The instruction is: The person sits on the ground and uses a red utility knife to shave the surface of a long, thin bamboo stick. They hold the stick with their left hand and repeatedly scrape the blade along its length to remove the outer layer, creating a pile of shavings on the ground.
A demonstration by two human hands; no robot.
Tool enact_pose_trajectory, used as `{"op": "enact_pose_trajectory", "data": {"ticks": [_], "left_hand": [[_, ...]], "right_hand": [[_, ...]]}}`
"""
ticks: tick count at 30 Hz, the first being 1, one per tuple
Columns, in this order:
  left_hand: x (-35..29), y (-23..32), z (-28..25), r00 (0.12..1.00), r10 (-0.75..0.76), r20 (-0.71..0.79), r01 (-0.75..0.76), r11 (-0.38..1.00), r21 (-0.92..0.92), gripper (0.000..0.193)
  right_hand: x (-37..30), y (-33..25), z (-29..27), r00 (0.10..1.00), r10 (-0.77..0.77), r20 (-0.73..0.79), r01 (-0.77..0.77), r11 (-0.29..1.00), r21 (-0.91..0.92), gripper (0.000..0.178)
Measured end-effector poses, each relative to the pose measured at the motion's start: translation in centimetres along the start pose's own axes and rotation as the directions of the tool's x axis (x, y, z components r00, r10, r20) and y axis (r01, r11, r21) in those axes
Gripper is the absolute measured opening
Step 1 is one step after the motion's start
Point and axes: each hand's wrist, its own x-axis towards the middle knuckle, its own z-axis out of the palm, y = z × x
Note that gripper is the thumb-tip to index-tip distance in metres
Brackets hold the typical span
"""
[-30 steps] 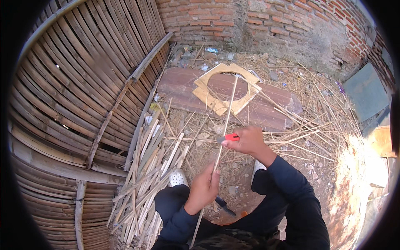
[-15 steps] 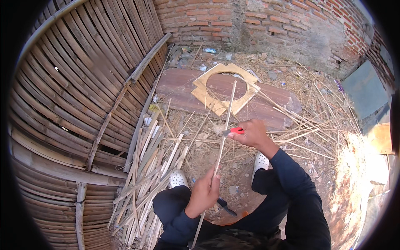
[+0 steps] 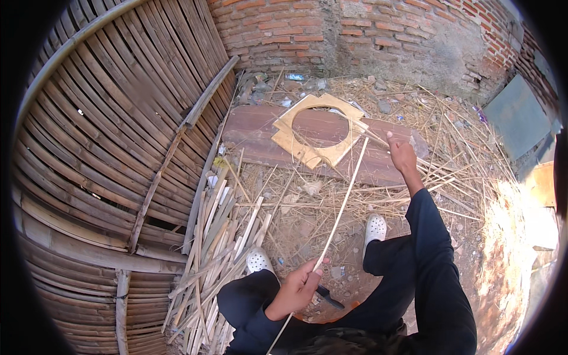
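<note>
My left hand (image 3: 297, 290) is closed around a long thin bamboo strip (image 3: 341, 214), which slants from my lap up and away to the right. The strip's far end stands clear of my right hand (image 3: 403, 157), which is raised to the right with its fingers curled. The red utility knife seen in that hand earlier is hidden by the fingers now. Just beyond the strip's far tip lies a yellowish wooden board (image 3: 284, 122) with a round hole. A black tool (image 3: 330, 297) lies on the ground beside my left hand.
Split bamboo strips (image 3: 204, 269) are heaped left of my feet, beside a bamboo slat wall (image 3: 100, 136). Under the holed board lies a brown plank (image 3: 251, 133). Loose strips and shavings (image 3: 449, 160) litter the right side. A brick wall (image 3: 278, 35) closes off the back.
My right hand has moved up and right, away from the strip, and the red knife no longer shows. The strip now leans further right; my left hand has shifted slightly right.
</note>
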Motion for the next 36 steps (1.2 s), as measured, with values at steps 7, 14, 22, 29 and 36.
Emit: {"op": "enact_pose_trajectory", "data": {"ticks": [7, 14, 22, 29, 36], "left_hand": [[2.2, 0.3, -0.9, 0.97, 0.056, -0.236, -0.093, 0.985, -0.148, 0.035], [2.3, 1.5, -0.2, 0.939, 0.196, -0.284, -0.147, 0.972, 0.184, 0.033], [1.5, 1.0, -0.3, 0.944, 0.223, -0.242, -0.154, 0.949, 0.276, 0.032], [0.9, 1.6, -0.7, 0.944, 0.231, -0.235, -0.127, 0.914, 0.386, 0.033], [0.3, 0.3, 0.5, 0.947, 0.284, -0.148, -0.199, 0.884, 0.423, 0.034]], "right_hand": [[-12.0, -12.7, -2.9, 0.723, -0.618, 0.309, 0.635, 0.771, 0.057, 0.071], [-9.4, -11.7, -0.3, 0.785, -0.618, 0.057, 0.61, 0.785, 0.105, 0.063], [-7.8, -9.9, -0.8, 0.8, -0.6, 0.015, 0.6, 0.8, -0.028, 0.069], [-7.5, -9.8, -0.3, 0.81, -0.584, -0.054, 0.584, 0.812, -0.013, 0.067], [-2.4, -5.3, -0.1, 0.881, -0.44, -0.176, 0.425, 0.898, -0.114, 0.073]]}}
